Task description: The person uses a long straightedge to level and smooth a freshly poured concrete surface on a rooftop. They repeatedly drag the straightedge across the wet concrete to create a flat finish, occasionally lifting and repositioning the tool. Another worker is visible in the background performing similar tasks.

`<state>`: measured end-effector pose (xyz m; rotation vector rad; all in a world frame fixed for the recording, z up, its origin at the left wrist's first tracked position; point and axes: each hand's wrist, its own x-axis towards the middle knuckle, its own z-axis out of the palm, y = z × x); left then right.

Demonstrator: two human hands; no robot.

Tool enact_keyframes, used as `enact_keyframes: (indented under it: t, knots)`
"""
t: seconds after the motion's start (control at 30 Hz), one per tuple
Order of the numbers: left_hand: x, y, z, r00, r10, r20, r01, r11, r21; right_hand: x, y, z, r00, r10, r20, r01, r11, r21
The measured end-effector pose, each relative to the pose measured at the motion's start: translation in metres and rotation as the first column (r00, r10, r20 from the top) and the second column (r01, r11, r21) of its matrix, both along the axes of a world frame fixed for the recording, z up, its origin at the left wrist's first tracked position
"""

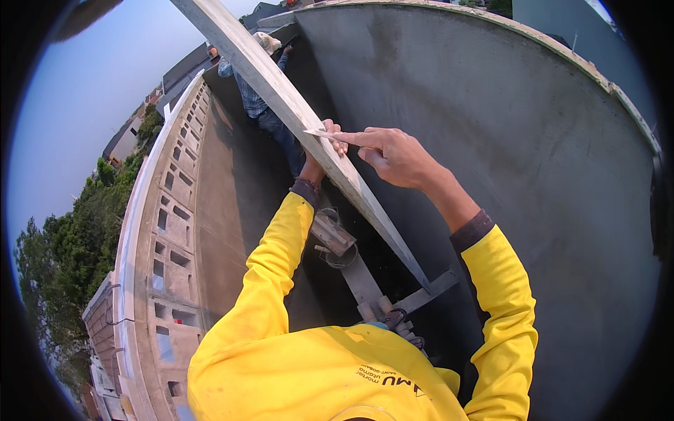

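A long, pale, straight board (281, 91), smeared with grey mortar, slants from the upper left down to the right in front of me. My left hand (314, 170) is closed around it from behind, and its fingertips show at the board's right edge. My right hand (400, 158) is closed with the index finger stretched out along a small pointed metal blade, apparently a trowel (318, 132). The blade lies against the board's face beside my left fingers. Its handle is hidden in my right hand.
A smooth grey plastered wall (533, 161) curves along the right. To the left runs a wall with rectangular openings (172, 231), trees beyond. A person in a checked shirt (251, 98) stands behind the board. Below are a mortar-stained container (333, 235) and a plank (361, 281).
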<state>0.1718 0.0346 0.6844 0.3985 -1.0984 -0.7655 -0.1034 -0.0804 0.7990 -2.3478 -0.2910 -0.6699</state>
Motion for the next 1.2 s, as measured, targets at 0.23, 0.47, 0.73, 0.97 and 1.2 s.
enact_keyframes:
  t: [0.23,0.47,0.73,0.97,1.2]
  knots:
    - [-0.031,-0.002,-0.001,0.947,0.203,-0.249,-0.148,0.964,0.222,0.027,0.021,0.012,0.976,-0.087,0.199,0.062,0.99,0.129]
    - [-0.022,-0.022,0.011,0.998,-0.059,0.029,0.06,0.998,-0.035,0.089,0.016,0.115,0.953,-0.116,0.278,0.077,0.986,0.148]
    - [-0.003,-0.004,0.016,0.979,0.205,-0.017,-0.201,0.97,0.133,-0.026,-0.072,-0.016,0.954,-0.288,-0.08,0.297,0.945,0.14]
    - [-0.087,-0.116,0.051,0.429,0.887,0.171,-0.901,0.407,0.148,-0.203,-0.061,-0.321,0.463,-0.802,-0.379,0.885,0.443,0.144]
    - [-0.139,-0.169,0.077,0.494,0.821,0.286,-0.865,0.496,0.072,-0.203,0.053,-0.376,0.307,-0.789,-0.533,0.942,0.171,0.29]
